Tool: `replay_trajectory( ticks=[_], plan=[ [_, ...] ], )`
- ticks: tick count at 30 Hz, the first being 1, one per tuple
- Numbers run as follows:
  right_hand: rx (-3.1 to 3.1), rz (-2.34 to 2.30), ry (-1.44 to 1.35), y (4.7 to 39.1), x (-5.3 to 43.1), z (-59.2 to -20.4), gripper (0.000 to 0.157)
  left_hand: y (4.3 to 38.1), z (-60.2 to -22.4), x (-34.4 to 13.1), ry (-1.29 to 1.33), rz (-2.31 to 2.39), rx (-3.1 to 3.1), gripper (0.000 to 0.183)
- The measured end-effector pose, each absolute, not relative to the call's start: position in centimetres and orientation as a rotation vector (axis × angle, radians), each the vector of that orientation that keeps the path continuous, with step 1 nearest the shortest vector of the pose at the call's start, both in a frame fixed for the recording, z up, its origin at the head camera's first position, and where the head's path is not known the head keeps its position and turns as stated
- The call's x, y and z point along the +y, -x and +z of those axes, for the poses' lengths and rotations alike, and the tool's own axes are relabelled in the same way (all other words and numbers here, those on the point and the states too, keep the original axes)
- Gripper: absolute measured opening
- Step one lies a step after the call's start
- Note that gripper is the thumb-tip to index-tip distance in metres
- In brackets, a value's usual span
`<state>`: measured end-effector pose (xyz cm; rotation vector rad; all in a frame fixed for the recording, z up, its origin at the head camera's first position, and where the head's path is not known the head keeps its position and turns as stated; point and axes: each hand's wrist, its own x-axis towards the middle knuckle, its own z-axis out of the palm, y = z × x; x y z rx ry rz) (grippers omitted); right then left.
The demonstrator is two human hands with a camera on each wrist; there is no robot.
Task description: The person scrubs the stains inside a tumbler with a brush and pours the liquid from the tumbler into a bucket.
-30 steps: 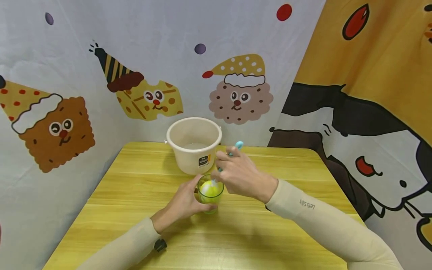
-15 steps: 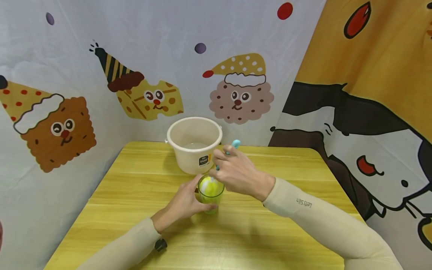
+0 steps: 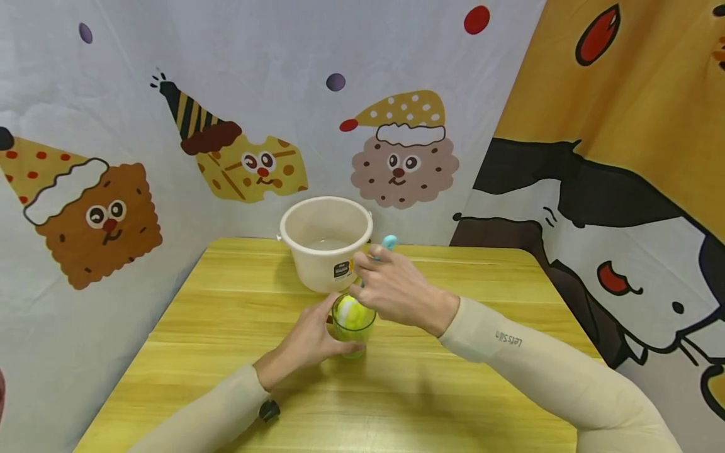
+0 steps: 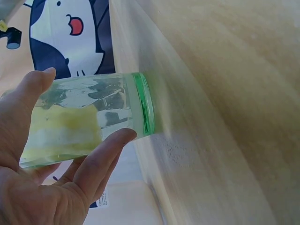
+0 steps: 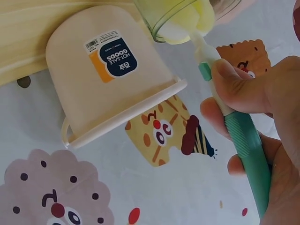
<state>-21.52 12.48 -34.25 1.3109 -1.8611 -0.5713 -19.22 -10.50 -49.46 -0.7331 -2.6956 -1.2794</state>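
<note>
My left hand grips a clear green-tinted drinking glass, thumb on one side and fingers on the other. In the left wrist view its thick green base is close to the tabletop; whether they touch I cannot tell. Inside the glass sits the yellow-and-white sponge head of a cup brush. My right hand holds the brush handle, teal with a white neck, above the rim. In the right wrist view the thumb presses along the neck, beside a small green catch.
A cream bucket with a dark label stands just behind the glass, close to my right hand. All this is on a yellow wood-grain table. A cartoon-printed cloth hangs behind and at the sides.
My right hand has shifted slightly left, and the top of the brush handle has swung left with it. The sponge turns a little in the glass. My left hand and the glass stay in place.
</note>
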Motion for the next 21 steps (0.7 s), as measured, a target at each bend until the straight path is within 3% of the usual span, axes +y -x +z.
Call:
replay_trajectory(
  ticks=[21],
  plan=[
    [-1.936,-0.703,-1.367,21.0,11.9,-32.7,0.014,19.2,-49.4,-10.5,0.719,-1.228,-2.702,0.088]
  ],
)
